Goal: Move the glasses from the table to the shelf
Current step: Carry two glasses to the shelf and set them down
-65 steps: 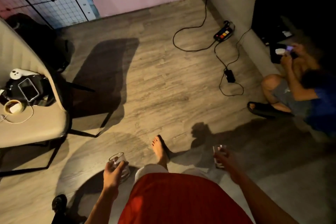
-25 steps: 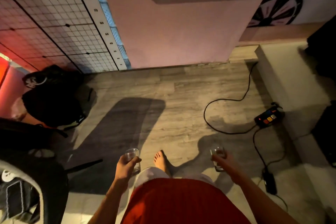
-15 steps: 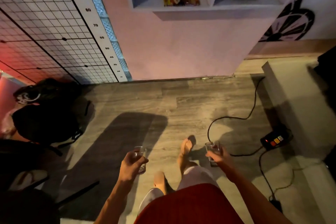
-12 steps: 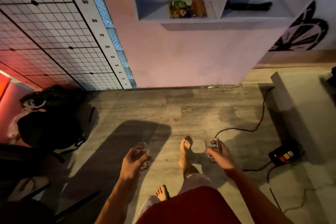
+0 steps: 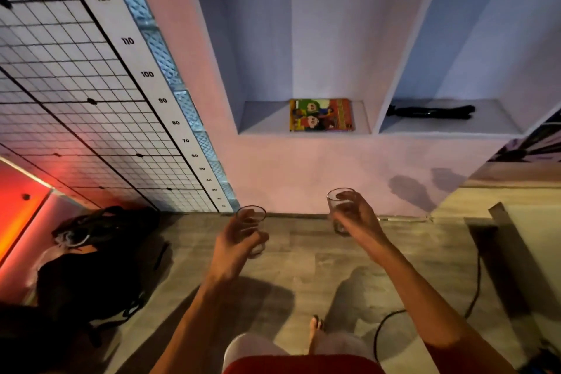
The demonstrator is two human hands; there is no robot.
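My left hand is wrapped around a clear drinking glass, held upright in front of me. My right hand grips a second clear glass, a little higher and to the right. Both glasses look empty. Ahead, the wall shelf is a recessed niche with two compartments, above and beyond both hands. The table is not in view.
A colourful book lies in the left compartment; a black object lies in the right one. A black bag sits on the floor at left under a wire grid and height chart. A cable and a low platform are at right.
I have walked up to the wall; the shelf now fills the upper view. Both hands have risen with their glasses, which stay gripped throughout.
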